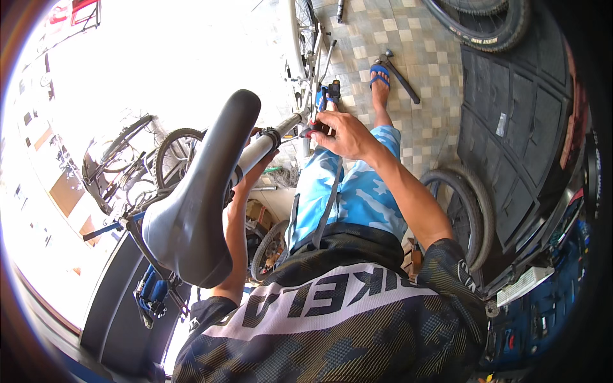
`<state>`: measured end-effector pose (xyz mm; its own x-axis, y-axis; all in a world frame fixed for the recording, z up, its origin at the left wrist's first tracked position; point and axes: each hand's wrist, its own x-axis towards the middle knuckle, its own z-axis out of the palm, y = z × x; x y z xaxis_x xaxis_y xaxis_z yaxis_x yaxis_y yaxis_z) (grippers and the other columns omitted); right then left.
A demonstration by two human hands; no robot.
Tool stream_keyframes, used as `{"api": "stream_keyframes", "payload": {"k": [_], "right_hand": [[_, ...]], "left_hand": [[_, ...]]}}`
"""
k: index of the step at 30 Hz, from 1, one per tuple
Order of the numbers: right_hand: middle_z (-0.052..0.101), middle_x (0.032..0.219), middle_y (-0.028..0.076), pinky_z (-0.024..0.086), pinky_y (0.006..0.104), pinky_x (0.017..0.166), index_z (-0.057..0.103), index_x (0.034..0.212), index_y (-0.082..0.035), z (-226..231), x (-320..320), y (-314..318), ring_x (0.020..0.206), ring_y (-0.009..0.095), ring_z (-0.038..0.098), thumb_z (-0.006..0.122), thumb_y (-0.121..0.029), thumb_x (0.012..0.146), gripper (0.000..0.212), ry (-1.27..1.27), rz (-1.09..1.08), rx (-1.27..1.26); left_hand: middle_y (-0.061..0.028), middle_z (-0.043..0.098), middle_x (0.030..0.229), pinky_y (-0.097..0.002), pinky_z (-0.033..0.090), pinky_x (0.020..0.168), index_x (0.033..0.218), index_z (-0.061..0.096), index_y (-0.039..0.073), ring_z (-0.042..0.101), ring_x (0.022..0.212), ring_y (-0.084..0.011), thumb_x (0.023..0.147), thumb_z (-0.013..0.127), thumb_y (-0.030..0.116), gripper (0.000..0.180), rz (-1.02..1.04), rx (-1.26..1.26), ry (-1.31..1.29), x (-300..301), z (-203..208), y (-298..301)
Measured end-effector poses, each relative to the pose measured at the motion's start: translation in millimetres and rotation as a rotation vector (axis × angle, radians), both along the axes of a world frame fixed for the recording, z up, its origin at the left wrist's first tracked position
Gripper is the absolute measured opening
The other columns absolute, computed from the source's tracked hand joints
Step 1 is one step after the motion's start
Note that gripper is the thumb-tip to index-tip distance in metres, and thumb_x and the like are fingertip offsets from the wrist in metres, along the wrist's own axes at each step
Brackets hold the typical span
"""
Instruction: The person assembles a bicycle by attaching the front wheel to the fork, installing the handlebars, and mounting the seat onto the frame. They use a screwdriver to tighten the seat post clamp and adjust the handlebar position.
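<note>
One red-black part (309, 131) at upper centre sat pinched in the right hand (345, 135); the left hand (260, 167) was behind the post (254, 154), its grip too hidden to tell. Steadying the post seemed wise.

Floor (431, 124) of small checkered tiles in beige, cream and grey-brown, a dark-handled hammer (403, 83) lying aslant just beside a foot in a blue flip-flop (380, 78), a short dark rod-shaped tool (340, 11) near the top edge, its exact kind unclear.
</note>
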<state>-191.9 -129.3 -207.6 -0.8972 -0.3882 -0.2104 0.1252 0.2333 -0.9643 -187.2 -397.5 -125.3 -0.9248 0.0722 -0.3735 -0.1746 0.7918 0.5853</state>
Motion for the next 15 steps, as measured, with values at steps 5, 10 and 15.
{"api": "stream_keyframes", "payload": {"k": [5, 10, 15], "right_hand": [[0.076, 0.090, 0.019, 0.054, 0.0374, 0.073, 0.073, 0.108, 0.005, -3, -22, 4, 0.082, 0.026, 0.072, 0.072, -0.037, 0.092, 0.045, -0.432, 0.155, -0.097], [0.070, 0.080, 0.007, 0.049, 0.0328, 0.068, 0.075, 0.101, 0.003, -7, -39, 1, 0.072, 0.013, 0.061, 0.075, -0.035, 0.091, 0.038, -0.565, 0.208, -0.119], [0.070, 0.081, 0.003, 0.050, 0.0277, 0.063, 0.073, 0.101, 0.001, 2, -51, -4, 0.068, 0.010, 0.062, 0.075, -0.028, 0.094, 0.031, -0.680, 0.247, -0.139]], "left_hand": [[-0.0135, 0.060, 0.117, -0.0481, 0.044, 0.099, 0.115, 0.065, 0.007, 0.056, 0.111, -0.0362, 0.065, 0.095, 0.020, 0.060, -0.066, -0.035, 0.116, 3, -11, -11], [-0.0125, 0.055, 0.115, -0.0446, 0.046, 0.096, 0.115, 0.063, 0.005, 0.056, 0.106, -0.0321, 0.069, 0.094, 0.016, 0.056, -0.109, -0.058, 0.080, 5, -18, -18], [-0.0114, 0.053, 0.118, -0.0430, 0.054, 0.094, 0.119, 0.061, 0.004, 0.059, 0.110, -0.0306, 0.073, 0.093, 0.013, 0.057, -0.010, -0.068, -0.040, 31, -72, -54]]}}
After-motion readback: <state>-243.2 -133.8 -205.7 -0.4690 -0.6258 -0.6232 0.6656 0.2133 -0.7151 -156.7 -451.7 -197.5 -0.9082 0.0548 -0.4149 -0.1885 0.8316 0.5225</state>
